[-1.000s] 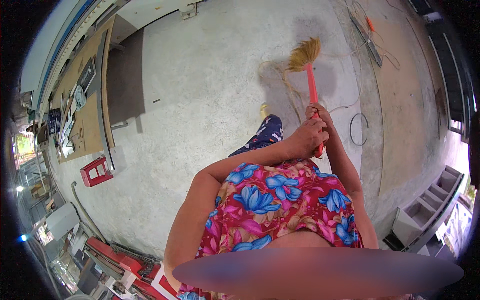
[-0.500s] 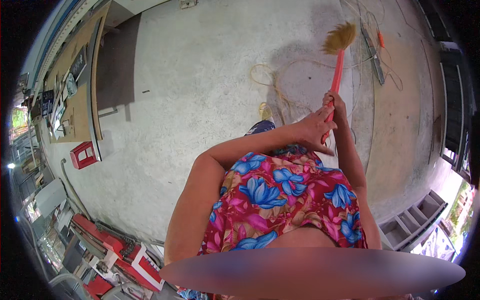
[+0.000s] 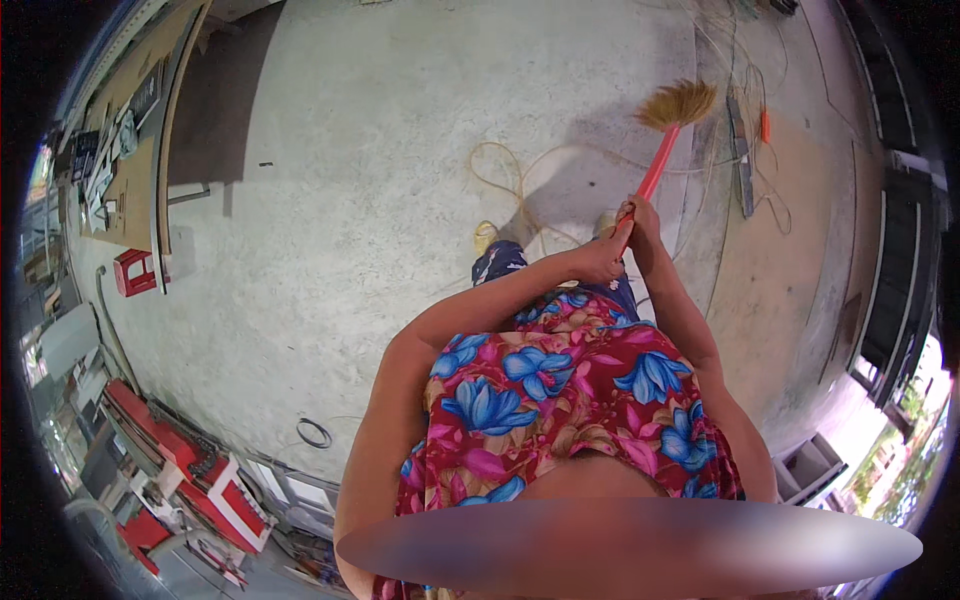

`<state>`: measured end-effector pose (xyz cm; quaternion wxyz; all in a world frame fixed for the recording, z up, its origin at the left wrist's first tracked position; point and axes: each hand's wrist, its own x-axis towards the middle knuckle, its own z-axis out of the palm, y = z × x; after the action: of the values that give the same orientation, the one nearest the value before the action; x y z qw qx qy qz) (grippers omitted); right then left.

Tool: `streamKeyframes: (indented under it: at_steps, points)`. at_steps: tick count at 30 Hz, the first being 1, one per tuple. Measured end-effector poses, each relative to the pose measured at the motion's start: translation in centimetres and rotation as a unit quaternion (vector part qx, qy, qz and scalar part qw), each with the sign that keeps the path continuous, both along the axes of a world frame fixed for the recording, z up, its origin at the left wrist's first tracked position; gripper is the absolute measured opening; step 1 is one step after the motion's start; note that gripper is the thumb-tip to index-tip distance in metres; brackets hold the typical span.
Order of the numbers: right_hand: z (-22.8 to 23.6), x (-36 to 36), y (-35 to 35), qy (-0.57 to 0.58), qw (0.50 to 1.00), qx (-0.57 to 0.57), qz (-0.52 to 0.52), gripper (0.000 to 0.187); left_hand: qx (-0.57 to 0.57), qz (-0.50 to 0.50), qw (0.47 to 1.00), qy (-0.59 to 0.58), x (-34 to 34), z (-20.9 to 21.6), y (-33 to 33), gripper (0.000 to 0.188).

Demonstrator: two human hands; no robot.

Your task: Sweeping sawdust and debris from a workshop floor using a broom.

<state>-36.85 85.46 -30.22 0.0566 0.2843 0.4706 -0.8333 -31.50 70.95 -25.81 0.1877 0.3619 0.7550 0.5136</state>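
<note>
I hold a broom with a red handle (image 3: 657,163) and a fan of tan bristles (image 3: 678,104). The head points away from me, toward the far right. My right hand (image 3: 643,217) is wrapped round the handle, farther along it. Closer to my body, my left hand (image 3: 602,256) has closed round the handle's near end, which the fingers mostly hide. Behind the hands are my dark trousers (image 3: 497,262) and my shoes, one a yellowish shoe (image 3: 485,237).
A thin pale hose or cable (image 3: 515,190) loops over the concrete floor beyond my feet. A dark bar (image 3: 741,165) lies by an orange object (image 3: 765,126) at right. A workbench (image 3: 130,212), red stool (image 3: 133,272) and red-white machine (image 3: 215,500) stand left; a black ring (image 3: 314,433) lies nearer.
My left hand, its fingers spread by the handle before, has closed round it. Both hands and the broom have shifted left and toward me in view; my second shoe now shows.
</note>
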Motion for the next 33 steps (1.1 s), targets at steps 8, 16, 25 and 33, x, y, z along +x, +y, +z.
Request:
streamKeyframes:
  at_steps: [8,16,25,33]
  points:
    - [-3.5,3.7,2.9,-0.064,0.98,0.184,-0.048,0.007,-0.009,0.064,0.911,-0.407,3.2,-1.4,3.3,0.048]
    - [-6.4,6.8,4.6,-0.169,0.937,0.236,0.194,0.014,0.023,0.178,0.825,-0.536,6.7,-1.6,5.5,0.02]
    - [-0.3,10.9,-6.1,-0.14,0.875,0.073,0.457,0.01,0.153,0.342,0.733,-0.568,14.9,2.9,2.7,0.041]
    - [2.0,12.1,-1.3,0.021,0.857,0.294,0.422,0.057,0.078,0.077,0.788,-0.606,12.8,1.1,0.3,0.037]
